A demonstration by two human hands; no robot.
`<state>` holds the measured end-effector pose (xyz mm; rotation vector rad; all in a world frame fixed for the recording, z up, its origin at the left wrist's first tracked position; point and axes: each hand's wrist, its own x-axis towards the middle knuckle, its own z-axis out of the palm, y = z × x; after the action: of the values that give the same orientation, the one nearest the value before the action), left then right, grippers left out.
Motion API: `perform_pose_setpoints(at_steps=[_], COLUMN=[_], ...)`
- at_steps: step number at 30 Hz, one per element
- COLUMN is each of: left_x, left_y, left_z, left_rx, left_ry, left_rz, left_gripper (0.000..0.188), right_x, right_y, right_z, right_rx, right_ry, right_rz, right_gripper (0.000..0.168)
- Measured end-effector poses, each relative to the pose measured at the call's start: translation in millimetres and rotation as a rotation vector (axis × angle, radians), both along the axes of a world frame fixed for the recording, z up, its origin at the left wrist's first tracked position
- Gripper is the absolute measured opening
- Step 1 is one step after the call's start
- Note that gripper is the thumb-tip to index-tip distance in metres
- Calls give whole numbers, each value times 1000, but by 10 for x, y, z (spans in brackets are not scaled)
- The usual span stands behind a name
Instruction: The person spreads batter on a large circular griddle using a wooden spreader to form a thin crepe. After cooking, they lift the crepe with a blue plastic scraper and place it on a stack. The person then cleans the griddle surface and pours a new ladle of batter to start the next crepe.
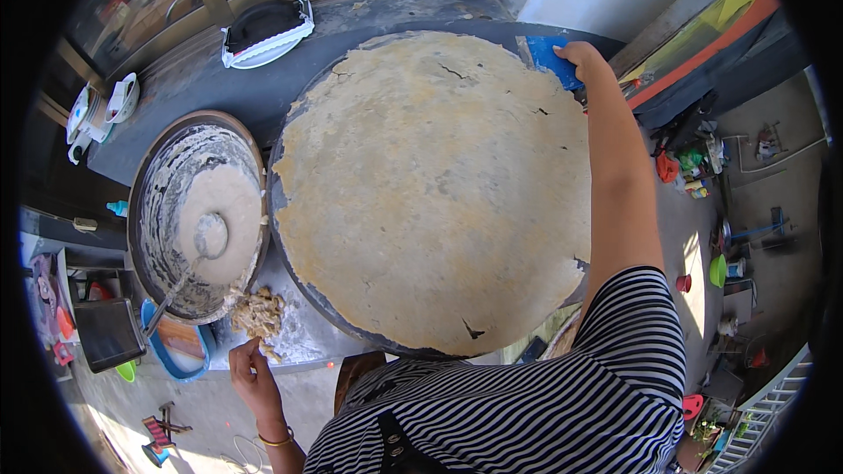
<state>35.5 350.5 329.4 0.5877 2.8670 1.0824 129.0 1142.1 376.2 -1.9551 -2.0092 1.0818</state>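
A large thin flatbread (435,197) covers a round dark griddle (309,306), with small cracks and ragged edges. At its far right edge my right hand (579,59) grips a blue scraper (550,60), whose blade touches the bread's rim. My left hand (250,375) is at the near left, fingers pinched beside a heap of dough scraps (258,315); whether it holds a scrap I cannot tell. Left of the griddle stands a wide bowl (148,164) of pale batter (230,201), with a metal ladle (211,236) lying in it.
A blue basin (148,336) with a wooden board and a dark square tray (108,336) are at the lower left. White-rimmed dishes (270,46) stand on the ledge below the window. A stacked bowl (123,97) sits further left. A wall rises behind the ledge at the right.
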Motion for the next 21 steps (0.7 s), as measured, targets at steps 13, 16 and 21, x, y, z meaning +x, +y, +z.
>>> perform_pose_setpoints(at_steps=[13, 16, 21], left_x=[59, 80, -20], left_y=[-149, -221, -131], left_z=[-44, -52, -48], left_rx=[-11, -30, -13], left_ry=[-24, -21, 0], left_rz=[71, 87, 53], left_gripper=[18, 17, 16], right_x=[-20, -143, -751], right_y=[221, -80, -247], right_z=[121, 202, 269], right_rx=[-6, -14, -33], right_ry=[-103, -61, -94], right_rz=[148, 131, 150], right_gripper=[67, 69, 73])
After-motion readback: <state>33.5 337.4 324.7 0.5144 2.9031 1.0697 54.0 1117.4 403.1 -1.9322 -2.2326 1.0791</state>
